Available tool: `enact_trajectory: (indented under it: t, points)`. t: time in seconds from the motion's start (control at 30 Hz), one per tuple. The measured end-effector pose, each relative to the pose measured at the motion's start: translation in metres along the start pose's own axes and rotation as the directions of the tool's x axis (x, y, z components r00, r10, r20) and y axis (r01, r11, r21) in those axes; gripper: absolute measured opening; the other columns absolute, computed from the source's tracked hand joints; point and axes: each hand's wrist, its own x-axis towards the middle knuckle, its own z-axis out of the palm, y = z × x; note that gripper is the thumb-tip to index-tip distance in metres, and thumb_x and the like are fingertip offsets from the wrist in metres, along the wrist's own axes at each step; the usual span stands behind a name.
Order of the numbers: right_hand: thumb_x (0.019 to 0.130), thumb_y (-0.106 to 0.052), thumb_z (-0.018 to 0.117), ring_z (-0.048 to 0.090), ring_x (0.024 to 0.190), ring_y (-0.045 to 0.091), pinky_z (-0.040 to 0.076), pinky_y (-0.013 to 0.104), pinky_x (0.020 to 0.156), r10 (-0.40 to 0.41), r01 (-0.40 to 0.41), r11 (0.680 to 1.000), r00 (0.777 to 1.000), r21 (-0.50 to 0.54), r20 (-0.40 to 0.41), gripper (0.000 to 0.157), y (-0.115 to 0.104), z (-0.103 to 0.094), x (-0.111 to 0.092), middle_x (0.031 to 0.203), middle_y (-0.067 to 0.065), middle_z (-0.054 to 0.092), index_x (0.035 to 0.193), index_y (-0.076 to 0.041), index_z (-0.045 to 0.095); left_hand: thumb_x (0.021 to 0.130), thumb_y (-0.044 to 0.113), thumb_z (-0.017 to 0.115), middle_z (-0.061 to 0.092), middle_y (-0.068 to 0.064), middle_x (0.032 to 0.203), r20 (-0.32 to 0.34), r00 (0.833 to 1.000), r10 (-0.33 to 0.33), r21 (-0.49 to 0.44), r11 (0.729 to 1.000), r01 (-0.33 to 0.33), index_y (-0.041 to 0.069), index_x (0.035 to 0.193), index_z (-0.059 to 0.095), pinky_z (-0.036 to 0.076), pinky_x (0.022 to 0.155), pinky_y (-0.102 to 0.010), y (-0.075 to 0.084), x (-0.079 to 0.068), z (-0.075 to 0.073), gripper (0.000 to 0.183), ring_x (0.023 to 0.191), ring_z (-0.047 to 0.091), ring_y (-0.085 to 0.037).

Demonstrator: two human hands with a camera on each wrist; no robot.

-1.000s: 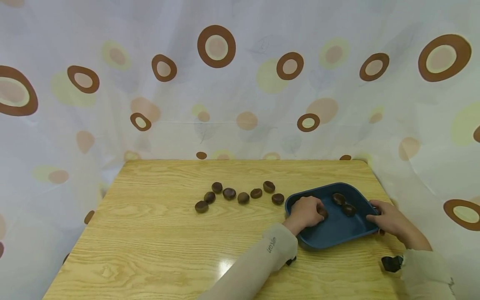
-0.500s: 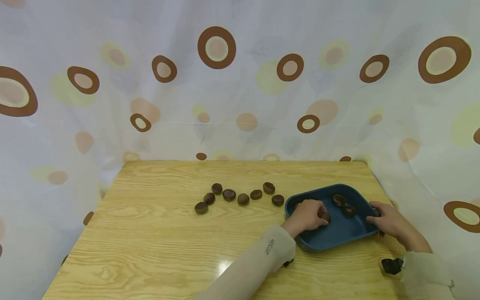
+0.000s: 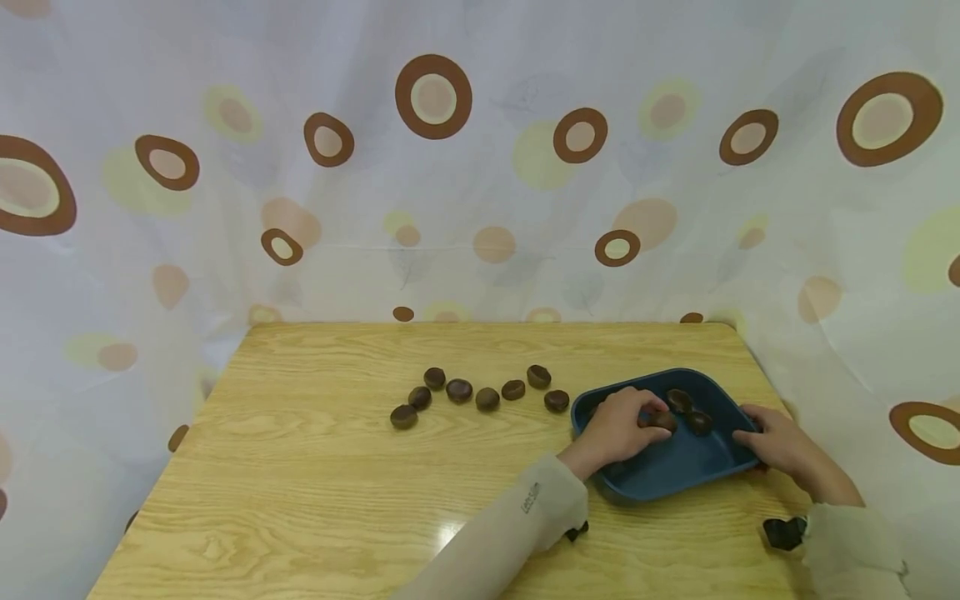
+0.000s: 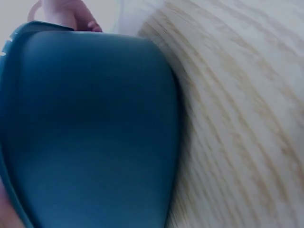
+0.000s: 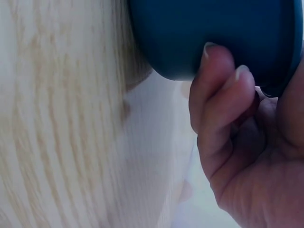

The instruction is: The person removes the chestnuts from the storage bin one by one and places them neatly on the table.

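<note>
A dark blue tray (image 3: 678, 471) with rounded corners sits at the right of the table in the head view. My left hand (image 3: 617, 427) reaches over its left wall and pinches a brown chestnut (image 3: 663, 422) between thumb and fingers. Just right of it, two more chestnuts (image 3: 680, 401) lie against each other on the tray floor. My right hand (image 3: 780, 437) grips the tray's right end; in the right wrist view its fingers (image 5: 228, 90) curl against the outer wall under the rim. The left wrist view shows mostly the tray's outer side (image 4: 95, 128), with the held chestnut hidden.
Several chestnuts (image 3: 487, 399) form a zigzag line across the middle of the wooden table (image 3: 315, 483), left of the tray. One chestnut (image 3: 557, 401) lies close to the tray's left corner. A patterned curtain (image 3: 480, 183) stands behind and at both sides.
My left hand has moved slightly right inside the tray with its chestnut, bringing it close to the other two. The right hand stays on the tray's end.
</note>
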Motion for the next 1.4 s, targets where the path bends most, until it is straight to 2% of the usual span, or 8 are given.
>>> enact_trajectory:
  t: [0.13,0.33,0.5,0.6,0.83,1.03,1.23,1.4]
  points:
    - [0.106,-0.012,0.048,0.059,0.059,0.022,0.054,0.037,0.053,0.008,-0.008,1.000,1.000,0.009,0.004,0.039,0.001,0.003,0.001,0.086,0.011,0.063,0.138,0.012,0.046,0.098,0.034,0.073,0.064,0.011,0.116,-0.022,1.000,0.008,-0.083,0.997,-0.010,0.026,0.126,0.070,0.048,0.071,-0.011,0.001,-0.005,-0.004,0.029,0.084,0.055,0.005]
    - [0.108,-0.015,0.047,0.060,0.060,0.020,0.054,0.037,0.052,-0.006,0.006,1.000,1.000,0.007,-0.020,0.038,0.000,0.003,0.001,0.089,0.011,0.065,0.135,0.012,0.049,0.099,0.029,0.072,0.064,0.005,0.121,-0.050,0.999,0.022,-0.174,0.984,-0.031,0.022,0.130,0.069,0.051,0.073,-0.011,0.002,-0.010,-0.016,0.031,0.089,0.061,0.003]
    - [0.109,-0.017,0.047,0.060,0.056,0.021,0.054,0.036,0.052,-0.014,0.014,1.000,0.999,0.008,-0.036,0.033,-0.001,0.003,0.000,0.079,0.009,0.063,0.127,0.010,0.054,0.100,0.028,0.071,0.063,0.002,0.127,-0.066,0.997,0.039,-0.249,0.967,-0.054,0.022,0.132,0.069,0.053,0.075,-0.012,0.001,-0.012,-0.029,0.033,0.093,0.063,0.000]
    - [0.109,-0.017,0.047,0.059,0.055,0.021,0.054,0.036,0.052,-0.015,0.015,1.000,0.999,0.011,-0.042,0.035,-0.001,0.003,0.000,0.076,0.009,0.063,0.131,0.010,0.053,0.100,0.028,0.071,0.063,0.001,0.128,-0.082,0.995,0.051,-0.277,0.958,-0.071,0.021,0.132,0.069,0.053,0.078,-0.013,-0.001,-0.015,-0.037,0.033,0.095,0.063,0.000]
    - [0.110,-0.017,0.049,0.059,0.057,0.017,0.054,0.035,0.052,-0.050,0.050,0.999,0.996,0.004,-0.071,0.032,0.001,0.007,0.004,0.085,0.010,0.065,0.126,0.010,0.057,0.099,0.026,0.072,0.063,0.002,0.126,-0.111,0.993,0.034,-0.299,0.952,-0.066,0.023,0.131,0.070,0.055,0.081,-0.015,-0.011,-0.025,-0.058,0.032,0.098,0.065,-0.002]
    - [0.109,-0.017,0.051,0.060,0.058,0.017,0.055,0.034,0.052,-0.057,0.053,0.998,0.992,-0.037,-0.115,0.031,0.002,0.005,0.005,0.086,0.012,0.066,0.121,0.009,0.059,0.101,0.026,0.070,0.062,0.002,0.126,-0.127,0.991,0.033,-0.354,0.932,-0.076,0.024,0.133,0.068,0.056,0.084,-0.018,-0.019,-0.032,-0.073,0.032,0.100,0.065,-0.002]
    - [0.108,-0.021,0.052,0.061,0.061,0.018,0.055,0.033,0.056,-0.020,0.013,0.998,0.993,-0.064,-0.112,0.035,0.004,0.001,0.002,0.091,0.014,0.066,0.124,0.010,0.058,0.100,0.027,0.070,0.062,0.002,0.127,-0.136,0.990,0.040,-0.362,0.928,-0.087,0.023,0.133,0.067,0.056,0.088,-0.018,-0.027,-0.040,-0.079,0.033,0.101,0.065,-0.003]
    - [0.108,-0.023,0.051,0.059,0.067,0.019,0.054,0.032,0.057,-0.018,0.003,0.994,0.990,-0.108,-0.139,0.037,0.006,-0.004,0.000,0.106,0.025,0.058,0.123,0.010,0.059,0.101,0.028,0.070,0.061,0.002,0.128,-0.133,0.991,0.022,-0.397,0.915,-0.074,0.021,0.134,0.067,0.056,0.090,-0.020,-0.034,-0.045,-0.080,0.034,0.102,0.065,-0.004]
